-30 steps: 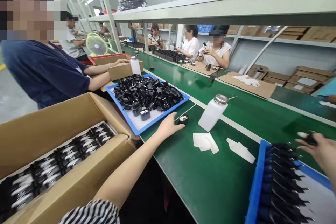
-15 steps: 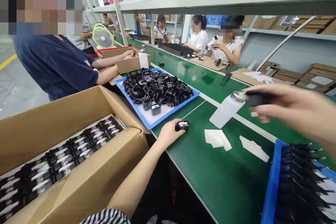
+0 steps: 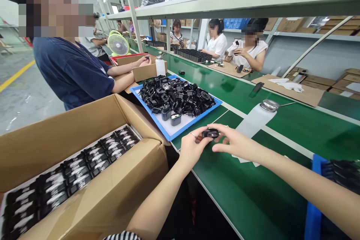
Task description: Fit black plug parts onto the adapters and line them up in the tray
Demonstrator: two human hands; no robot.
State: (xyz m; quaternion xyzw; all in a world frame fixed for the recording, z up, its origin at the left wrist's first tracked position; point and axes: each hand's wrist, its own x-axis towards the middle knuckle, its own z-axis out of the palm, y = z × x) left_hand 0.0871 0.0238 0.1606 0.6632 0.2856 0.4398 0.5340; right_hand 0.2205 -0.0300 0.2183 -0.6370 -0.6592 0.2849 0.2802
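Above the front edge of the green bench, my left hand [image 3: 192,150] grips a small black oval plastic casing [image 3: 210,133] between thumb and fingers. My right hand [image 3: 232,140] meets it from the right, its fingertips on the casing and its thumb a little below. The casing's dark face points up towards me. Behind my right hand stands a white dispenser bottle [image 3: 254,120] with a metal top. White paper pieces [image 3: 239,159] show only partly beneath my right hand. Left of my hands, a blue-rimmed tray [image 3: 171,135] holds a heap of black plastic parts [image 3: 177,95].
An open cardboard box [image 3: 112,180] with rows of black parts stands at left. Another blue tray [image 3: 313,202] is at lower right, partly behind my forearm. A co-worker in dark blue [image 3: 73,71] works at left; others sit across the bench. A shelf [image 3: 225,3] runs overhead.
My right hand has come left from beside the bottle to the casing in my left hand. The black part it carried no longer shows separately. The view has shifted slightly.
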